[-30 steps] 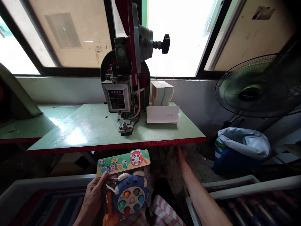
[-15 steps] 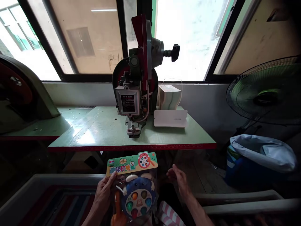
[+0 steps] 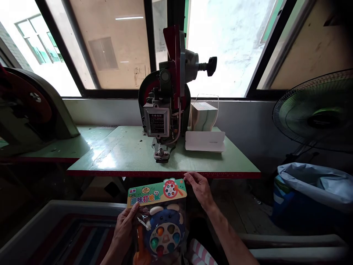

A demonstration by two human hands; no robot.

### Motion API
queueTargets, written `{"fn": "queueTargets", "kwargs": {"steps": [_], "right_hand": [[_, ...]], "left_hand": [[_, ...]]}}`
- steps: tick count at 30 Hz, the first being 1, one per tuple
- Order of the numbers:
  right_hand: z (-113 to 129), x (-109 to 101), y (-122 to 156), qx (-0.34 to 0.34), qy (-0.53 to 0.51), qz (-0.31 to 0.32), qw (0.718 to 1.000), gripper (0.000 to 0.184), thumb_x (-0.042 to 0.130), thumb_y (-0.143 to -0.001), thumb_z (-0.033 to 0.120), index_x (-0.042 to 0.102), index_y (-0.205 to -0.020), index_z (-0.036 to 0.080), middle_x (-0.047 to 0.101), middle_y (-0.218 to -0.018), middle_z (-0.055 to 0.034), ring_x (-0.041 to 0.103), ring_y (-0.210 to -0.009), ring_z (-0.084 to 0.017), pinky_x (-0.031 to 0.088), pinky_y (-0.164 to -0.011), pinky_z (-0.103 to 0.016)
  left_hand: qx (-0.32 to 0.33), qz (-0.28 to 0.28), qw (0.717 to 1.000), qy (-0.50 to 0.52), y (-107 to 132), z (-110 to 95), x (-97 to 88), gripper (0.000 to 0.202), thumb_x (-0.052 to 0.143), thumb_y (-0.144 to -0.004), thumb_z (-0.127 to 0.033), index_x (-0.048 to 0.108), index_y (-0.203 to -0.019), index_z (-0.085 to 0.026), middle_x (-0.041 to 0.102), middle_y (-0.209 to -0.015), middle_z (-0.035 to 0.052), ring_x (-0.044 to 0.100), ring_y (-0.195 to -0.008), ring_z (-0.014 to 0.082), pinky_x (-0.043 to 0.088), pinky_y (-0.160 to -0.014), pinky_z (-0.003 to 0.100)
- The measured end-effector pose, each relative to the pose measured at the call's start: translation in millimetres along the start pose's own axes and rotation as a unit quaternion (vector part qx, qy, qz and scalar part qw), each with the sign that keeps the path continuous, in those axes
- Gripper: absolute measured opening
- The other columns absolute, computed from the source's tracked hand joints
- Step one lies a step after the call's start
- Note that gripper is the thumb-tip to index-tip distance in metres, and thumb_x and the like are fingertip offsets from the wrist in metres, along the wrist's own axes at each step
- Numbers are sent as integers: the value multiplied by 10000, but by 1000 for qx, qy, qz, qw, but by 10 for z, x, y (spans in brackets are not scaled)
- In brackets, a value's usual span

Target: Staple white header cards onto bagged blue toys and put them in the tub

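Observation:
My left hand [image 3: 124, 230] grips the left side of a bagged toy [image 3: 160, 221]: a blue round toy with coloured buttons under a green and orange header card. My right hand [image 3: 200, 187] is at the card's upper right corner, its fingers curled and touching or just next to the edge. The packet sits low in front of me, below the front edge of a green table [image 3: 116, 154]. On that table stands a red and green press machine [image 3: 168, 95].
A stack of white cards [image 3: 204, 141] lies right of the machine, with a block of cards behind it. A fan [image 3: 317, 110] and a blue bin with a plastic bag [image 3: 311, 191] stand to the right. Grey trays sit at lower left [image 3: 55, 228] and lower right.
My right hand rose from below the table edge and came left to the packet's upper right corner. The view shifted left, so everything sits further right in the picture.

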State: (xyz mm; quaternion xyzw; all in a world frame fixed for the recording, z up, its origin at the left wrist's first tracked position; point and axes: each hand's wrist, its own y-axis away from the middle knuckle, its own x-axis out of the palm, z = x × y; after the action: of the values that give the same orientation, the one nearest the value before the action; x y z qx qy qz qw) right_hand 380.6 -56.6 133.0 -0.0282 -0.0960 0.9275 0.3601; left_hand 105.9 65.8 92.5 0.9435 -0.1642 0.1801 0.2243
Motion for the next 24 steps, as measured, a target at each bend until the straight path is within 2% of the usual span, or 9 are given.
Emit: {"fn": "queueTargets", "kwargs": {"steps": [4,7,9,13,17,20,24], "right_hand": [[-60,97,149,58,-22,-41,997,532,758,-797,633,728,-1097,196,745,-1045,-104,675,-937,-256,543,-724,-310],[-116,183,279,116,-92,15,989,519,729,-824,641,737,-1083,190,759,-991,-101,691,-838,-246,542,-656,-308],[-103,249,233,120,-125,36,984,472,722,-838,629,754,-986,181,763,-863,-80,675,-699,-213,527,-608,-299],[37,364,-184,102,-159,-35,981,474,815,-722,636,738,-825,180,723,-653,-37,610,-526,-170,491,-515,-274],[186,439,-679,89,-187,-40,978,516,883,-601,628,737,-786,169,713,-612,-38,592,-492,-157,467,-464,-255],[211,480,-898,88,-181,-29,979,527,888,-580,624,739,-767,154,706,-593,-47,590,-479,-151,444,-435,-240],[164,504,-993,93,-179,-27,979,528,880,-586,626,740,-765,149,705,-591,-54,609,-479,-167,462,-433,-257]], "left_hand": [[0,0,1000,-5,16,-88,73,391,945,-601,-443,779,-765,-129,796,-670,76,757,-579,228,623,-548,274],[13,14,1000,-14,6,-179,211,379,928,-630,-447,763,-748,-126,791,-669,80,743,-549,218,597,-508,262],[28,30,999,-24,-43,-276,351,366,903,-670,-449,754,-755,-127,787,-670,82,738,-541,216,584,-495,261],[63,63,996,-31,-305,-591,691,287,868,-716,-381,735,-756,-130,771,-652,80,726,-531,209,571,-487,263],[90,77,992,-34,-668,-899,960,243,838,-730,-330,709,-719,-124,746,-609,76,684,-482,171,547,-481,239],[91,73,992,-39,-863,-1021,1055,239,834,-716,-316,687,-704,-128,748,-624,89,694,-502,178,542,-481,239],[93,66,992,-54,-965,-1073,1064,211,817,-705,-285,673,-693,-131,749,-641,106,721,-545,216,585,-532,294]]}}
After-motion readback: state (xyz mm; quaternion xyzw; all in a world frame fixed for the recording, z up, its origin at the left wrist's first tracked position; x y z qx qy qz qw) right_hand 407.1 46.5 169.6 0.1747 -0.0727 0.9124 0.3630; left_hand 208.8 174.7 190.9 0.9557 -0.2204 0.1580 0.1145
